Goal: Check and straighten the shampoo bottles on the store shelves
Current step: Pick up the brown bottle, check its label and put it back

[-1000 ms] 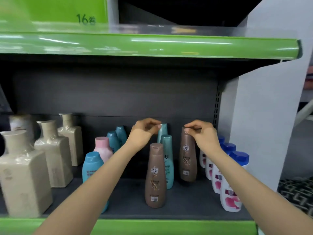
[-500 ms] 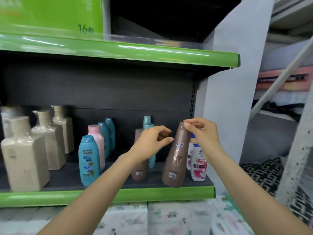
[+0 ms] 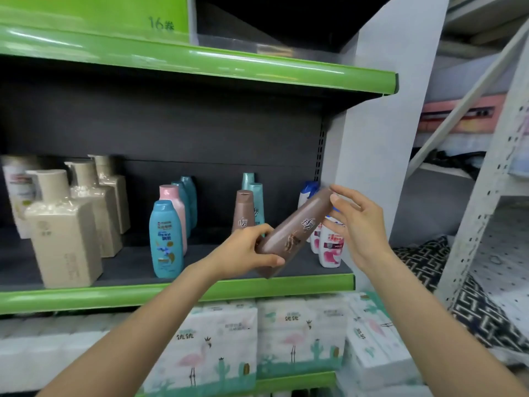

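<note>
Gripping the lower end of a brown shampoo bottle [image 3: 294, 233], the left hand [image 3: 246, 253] curls its fingers [image 3: 269, 261] and thumb round the base, just above the green front edge of the shelf [image 3: 114, 295]. Its cap end touches the right hand [image 3: 357, 224], whose fingers are spread loose. Tilted, the bottle's long axis runs from lower left up to upper right, cap uppermost. It is glossy brown with a white logo. Behind stands a second brown bottle [image 3: 243, 210], upright.
</note>
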The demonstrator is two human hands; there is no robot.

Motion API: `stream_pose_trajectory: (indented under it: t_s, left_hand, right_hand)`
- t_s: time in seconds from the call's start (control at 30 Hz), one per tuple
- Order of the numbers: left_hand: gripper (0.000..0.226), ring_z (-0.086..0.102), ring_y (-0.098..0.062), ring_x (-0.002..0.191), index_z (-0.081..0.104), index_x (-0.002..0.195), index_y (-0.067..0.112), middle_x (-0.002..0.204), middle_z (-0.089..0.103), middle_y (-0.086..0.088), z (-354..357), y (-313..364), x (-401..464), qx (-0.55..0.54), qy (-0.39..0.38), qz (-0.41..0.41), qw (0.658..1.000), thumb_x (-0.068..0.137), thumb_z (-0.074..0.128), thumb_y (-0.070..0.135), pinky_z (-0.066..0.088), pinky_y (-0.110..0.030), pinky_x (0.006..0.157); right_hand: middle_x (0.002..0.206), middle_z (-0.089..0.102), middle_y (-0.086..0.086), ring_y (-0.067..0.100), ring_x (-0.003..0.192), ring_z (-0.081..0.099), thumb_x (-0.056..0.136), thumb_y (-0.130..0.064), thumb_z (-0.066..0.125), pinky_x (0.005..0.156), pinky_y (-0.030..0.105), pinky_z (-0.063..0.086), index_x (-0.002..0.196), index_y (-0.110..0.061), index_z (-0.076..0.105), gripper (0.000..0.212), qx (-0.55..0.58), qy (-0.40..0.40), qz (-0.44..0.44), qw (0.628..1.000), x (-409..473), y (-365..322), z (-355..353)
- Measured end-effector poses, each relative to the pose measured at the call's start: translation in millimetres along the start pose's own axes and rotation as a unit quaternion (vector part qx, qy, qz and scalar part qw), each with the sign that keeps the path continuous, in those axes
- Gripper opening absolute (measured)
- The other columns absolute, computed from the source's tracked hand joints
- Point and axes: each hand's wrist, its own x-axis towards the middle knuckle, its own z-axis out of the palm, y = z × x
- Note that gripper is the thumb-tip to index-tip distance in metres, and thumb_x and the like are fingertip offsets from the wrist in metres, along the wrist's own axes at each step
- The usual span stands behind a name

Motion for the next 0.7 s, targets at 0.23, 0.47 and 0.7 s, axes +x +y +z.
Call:
stream_pose_trajectory:
  t_s: [0.23, 0.47, 0.7]
  left_hand:
    - [0.048, 0.05, -0.013, 0.097, 0.051, 0.119, 0.033, 0.103, 0.055, 0.008, -45.6, -21.0, -36.0, 0.21, 0.109, 0.059, 0.97, 0.076, 0.072, 0.033, 0.047, -0.036, 0.077]
    - [0.06, 0.048, -0.013, 0.108, 0.054, 0.125, 0.025, 0.113, 0.051, 0.005, -76.4, -61.0, -65.6, 0.104, 0.122, 0.082, 0.984, 0.071, 0.08, 0.031, 0.038, -0.024, 0.094]
    - [0.061, 0.053, -0.006, 0.107, 0.051, 0.127, 0.027, 0.12, 0.056, 0.007, -90.8, -74.2, -95.6, -0.011, 0.052, 0.073, 0.996, 0.073, 0.079, 0.026, 0.045, -0.025, 0.095]
  right_hand:
    - [0.106, 0.066, 0.024, 0.028, 0.086, 0.07, 0.087, -0.029, 0.064, 0.074, 0.034, 0.059, 0.096, -0.002, 0.068, 0.029, -0.104, -0.008, 0.056, 0.993, -26.5, 8.9, 24.2]
    - [0.085, 0.071, 0.011, 0.017, 0.078, 0.069, 0.086, -0.008, 0.063, 0.069, 0.027, 0.059, 0.095, 0.007, 0.066, 0.017, 0.038, 0.018, 0.087, 0.995, -54.5, 29.5, 61.6]
    - [0.095, 0.072, 0.012, 0.02, 0.085, 0.069, 0.081, -0.013, 0.064, 0.073, 0.028, 0.058, 0.105, 0.005, 0.065, 0.03, 0.043, 0.042, 0.037, 0.998, -76.5, 35.4, 79.6]
